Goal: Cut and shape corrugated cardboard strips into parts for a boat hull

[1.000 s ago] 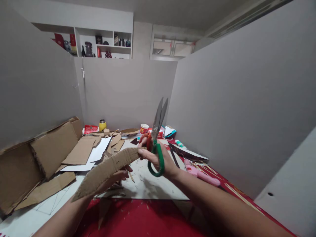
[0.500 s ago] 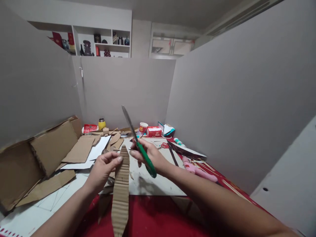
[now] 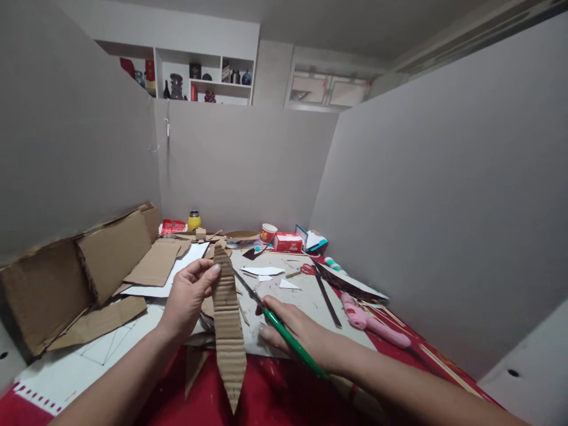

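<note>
My left hand [image 3: 190, 296] pinches a long strip of corrugated cardboard [image 3: 228, 331] near its upper end, thumb in front. The strip stands roughly upright, with both ends cut to points. My right hand [image 3: 297, 331] holds green-handled scissors [image 3: 284, 328], their blades pointing up and left. The blade tip reaches the right edge of the strip near its top; whether it touches, I cannot tell. Below the hands, a white board [image 3: 306, 302] lies on the red table cover [image 3: 266, 390], with white paper scraps [image 3: 289, 284] on it.
Folded cardboard [image 3: 110, 254] leans at the left beside drawn paper [image 3: 104, 349]. A pink glue gun [image 3: 373, 322], red-handled scissors [image 3: 307, 269] and thin wooden sticks [image 3: 448, 367] lie to the right. At the back are a paper cup [image 3: 268, 232], a red box [image 3: 287, 241] and a yellow jar [image 3: 194, 221].
My right hand has lowered and turned the scissors, bringing the blades from pointing upward down to the strip's right edge. The strip has tilted slightly, and the view has shifted left.
</note>
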Demonstrator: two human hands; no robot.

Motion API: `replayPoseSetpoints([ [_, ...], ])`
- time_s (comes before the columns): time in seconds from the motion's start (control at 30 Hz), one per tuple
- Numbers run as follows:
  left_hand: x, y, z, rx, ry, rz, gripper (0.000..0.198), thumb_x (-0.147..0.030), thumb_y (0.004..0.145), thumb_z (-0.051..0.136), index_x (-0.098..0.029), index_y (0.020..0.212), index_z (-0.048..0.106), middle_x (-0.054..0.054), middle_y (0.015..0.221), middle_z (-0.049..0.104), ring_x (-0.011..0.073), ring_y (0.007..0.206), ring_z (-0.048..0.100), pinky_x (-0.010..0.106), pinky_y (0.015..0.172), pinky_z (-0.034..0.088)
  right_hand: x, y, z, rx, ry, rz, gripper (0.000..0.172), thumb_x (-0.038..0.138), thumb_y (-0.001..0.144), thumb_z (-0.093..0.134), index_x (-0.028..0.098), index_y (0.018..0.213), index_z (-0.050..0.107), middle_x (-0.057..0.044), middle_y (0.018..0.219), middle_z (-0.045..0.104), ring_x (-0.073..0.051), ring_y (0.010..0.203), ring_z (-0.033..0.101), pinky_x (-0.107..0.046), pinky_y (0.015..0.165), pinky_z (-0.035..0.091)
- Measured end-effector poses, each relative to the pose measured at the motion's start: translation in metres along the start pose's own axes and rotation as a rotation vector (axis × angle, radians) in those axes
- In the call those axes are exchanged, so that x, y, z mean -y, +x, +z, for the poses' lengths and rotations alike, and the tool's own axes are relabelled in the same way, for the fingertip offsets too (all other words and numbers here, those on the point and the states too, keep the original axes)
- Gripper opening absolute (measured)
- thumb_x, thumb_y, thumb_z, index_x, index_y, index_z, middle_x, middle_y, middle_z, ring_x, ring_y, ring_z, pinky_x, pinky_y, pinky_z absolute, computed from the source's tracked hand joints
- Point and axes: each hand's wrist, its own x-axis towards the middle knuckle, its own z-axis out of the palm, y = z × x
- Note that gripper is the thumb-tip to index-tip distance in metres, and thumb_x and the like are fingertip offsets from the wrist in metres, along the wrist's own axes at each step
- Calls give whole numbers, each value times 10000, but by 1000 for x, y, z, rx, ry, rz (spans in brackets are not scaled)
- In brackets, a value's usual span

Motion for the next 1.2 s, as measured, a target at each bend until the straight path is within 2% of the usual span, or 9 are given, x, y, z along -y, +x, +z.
replayPoseSetpoints([
  [0.2, 3, -1, 2, -14, -4, -13, 304, -372, 669, 832, -161, 833, 686, -5, 762, 686, 104, 645, 621, 201, 610, 510, 3, 5, 5, 35, -45, 30, 257, 459, 898, 511, 211, 875, 445, -8, 767, 555, -166, 666, 477, -287, 634, 380],
  [0.43, 2, -3, 3, -28, -24, -32, 324, -376, 640, 849, -158, 824, 694, -5, 742, 696, 95, 628, 622, 170, 563, 484, -3, 7, 17, -4, -13, 57, 295, 487, 904, 488, 213, 805, 441, 19, 692, 523, -136, 609, 426, -275, 619, 359],
  [0.7, 2, -4, 6, -1, -39, -67, 315, -362, 633, 852, -155, 815, 700, 0, 697, 698, 120, 617, 634, 202, 577, 502, -10, 3, 27, -64, 187, 18, 361, 471, 898, 502, 208, 680, 386, 57, 574, 392, -103, 548, 328, -243, 520, 306],
  [0.8, 3, -4, 6, 7, -38, -78, 317, -373, 636, 848, -152, 804, 693, -2, 675, 690, 116, 592, 623, 198, 558, 491, -11, 2, 30, -66, 227, 45, 382, 482, 899, 495, 211, 660, 372, 62, 571, 344, -101, 544, 301, -239, 501, 289],
  [0.87, 3, -4, 6, 11, -36, -82, 314, -376, 637, 847, -156, 800, 693, -5, 670, 689, 112, 594, 622, 194, 566, 492, -10, 2, 28, -52, 198, 62, 365, 475, 894, 507, 212, 676, 379, 62, 578, 356, -102, 543, 315, -236, 505, 296],
  [1.03, 6, -7, 7, 79, -10, -125, 308, -369, 628, 852, -152, 789, 706, 16, 706, 704, 128, 610, 632, 225, 593, 515, -3, 5, 18, -51, -23, 47, 266, 450, 897, 509, 209, 796, 458, 14, 679, 516, -139, 611, 441, -261, 592, 351],
  [1.2, 9, -8, 7, 114, 15, -151, 288, -362, 643, 844, -155, 792, 712, 22, 725, 701, 130, 642, 630, 219, 597, 502, -9, 2, 18, -55, 3, 59, 242, 399, 892, 533, 212, 767, 445, 39, 643, 487, -121, 584, 414, -243, 576, 335],
])
